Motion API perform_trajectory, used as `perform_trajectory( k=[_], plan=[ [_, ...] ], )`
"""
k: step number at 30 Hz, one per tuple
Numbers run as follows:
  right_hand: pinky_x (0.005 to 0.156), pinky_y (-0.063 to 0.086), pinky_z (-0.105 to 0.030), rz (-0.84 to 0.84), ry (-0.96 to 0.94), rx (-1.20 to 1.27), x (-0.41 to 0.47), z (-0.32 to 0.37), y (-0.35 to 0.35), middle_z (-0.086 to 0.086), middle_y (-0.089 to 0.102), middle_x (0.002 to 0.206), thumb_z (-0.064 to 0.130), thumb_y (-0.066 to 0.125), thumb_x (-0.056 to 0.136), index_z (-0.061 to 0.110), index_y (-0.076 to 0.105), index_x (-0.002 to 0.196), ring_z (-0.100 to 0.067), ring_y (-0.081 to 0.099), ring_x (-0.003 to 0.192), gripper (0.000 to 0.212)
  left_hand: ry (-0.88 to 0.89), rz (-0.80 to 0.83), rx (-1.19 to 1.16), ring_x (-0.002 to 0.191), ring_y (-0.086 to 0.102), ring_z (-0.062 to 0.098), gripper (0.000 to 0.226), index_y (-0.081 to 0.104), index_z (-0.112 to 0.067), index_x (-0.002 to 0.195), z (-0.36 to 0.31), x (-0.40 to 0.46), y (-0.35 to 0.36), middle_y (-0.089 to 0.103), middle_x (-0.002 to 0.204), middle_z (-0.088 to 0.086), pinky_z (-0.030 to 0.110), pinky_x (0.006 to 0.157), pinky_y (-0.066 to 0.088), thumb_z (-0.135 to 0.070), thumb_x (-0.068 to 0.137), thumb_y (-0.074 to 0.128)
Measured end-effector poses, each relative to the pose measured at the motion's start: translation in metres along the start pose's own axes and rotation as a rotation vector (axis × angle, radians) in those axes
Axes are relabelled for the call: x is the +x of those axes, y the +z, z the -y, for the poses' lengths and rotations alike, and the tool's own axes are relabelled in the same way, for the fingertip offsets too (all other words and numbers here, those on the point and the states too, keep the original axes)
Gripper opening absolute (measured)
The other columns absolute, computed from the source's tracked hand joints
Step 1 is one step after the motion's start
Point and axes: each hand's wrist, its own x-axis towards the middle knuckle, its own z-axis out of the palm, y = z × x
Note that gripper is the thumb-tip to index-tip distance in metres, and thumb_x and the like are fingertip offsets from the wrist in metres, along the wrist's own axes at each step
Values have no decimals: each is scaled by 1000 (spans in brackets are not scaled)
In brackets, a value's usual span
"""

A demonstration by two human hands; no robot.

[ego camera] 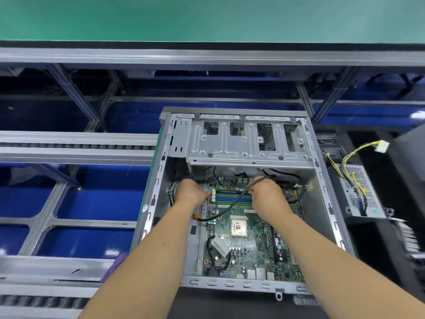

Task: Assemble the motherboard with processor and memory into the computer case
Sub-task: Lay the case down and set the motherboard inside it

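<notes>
Motherboard [248, 240] lies flat inside the open computer case [322, 180], its processor [239, 226] bare in the middle. Both hands are at the memory slots [230, 198]: the left hand [192, 192] is curled at their left end, and the right hand [268, 194] grips a black cable [232, 203] crossing the board. Whether the left hand holds anything I cannot tell.

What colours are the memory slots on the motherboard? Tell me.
Alternating green and blue memory slots, seen in the head view, between the two hands on the motherboard.
</notes>
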Motion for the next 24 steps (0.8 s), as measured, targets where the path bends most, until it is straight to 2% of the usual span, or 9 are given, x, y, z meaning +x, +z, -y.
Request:
perform_trajectory(
  k=[5,9,13,19,24],
  plan=[
    [80,58,-41,22,0,-37,-1,3,-1,-12,65,97,-3,58,93,7,67,92,-31,64,88,14,3,-7,-14,106,67,32,38,67,0,110,1,0,1,71,110,16,44,96,54,-24,84,79],
    [81,57,-38,48,1,-66,0,4,-2,-9,64,100,-5,56,92,9,70,100,-29,64,90,21,4,-12,-17,105,67,31,37,68,-1,110,2,2,2,71,110,15,42,96,53,-24,84,79],
    [73,57,-35,43,34,-89,-1,6,-1,-8,63,89,-5,61,89,14,60,83,-28,63,81,20,5,-24,-28,105,65,28,34,69,-2,106,5,4,4,71,111,12,39,97,52,-24,83,80],
    [73,54,-34,35,31,-102,-2,4,1,-8,65,98,-2,62,90,12,72,98,-28,64,87,19,-1,-19,-44,100,65,28,29,67,-5,96,7,9,5,71,105,10,37,93,53,-22,80,83],
    [73,56,-35,31,39,-112,-1,5,2,-6,62,90,-3,60,91,11,72,91,-26,63,85,18,-7,-25,-36,89,62,24,27,66,-5,91,8,11,5,67,90,5,33,87,52,-22,79,83]
  ],
)
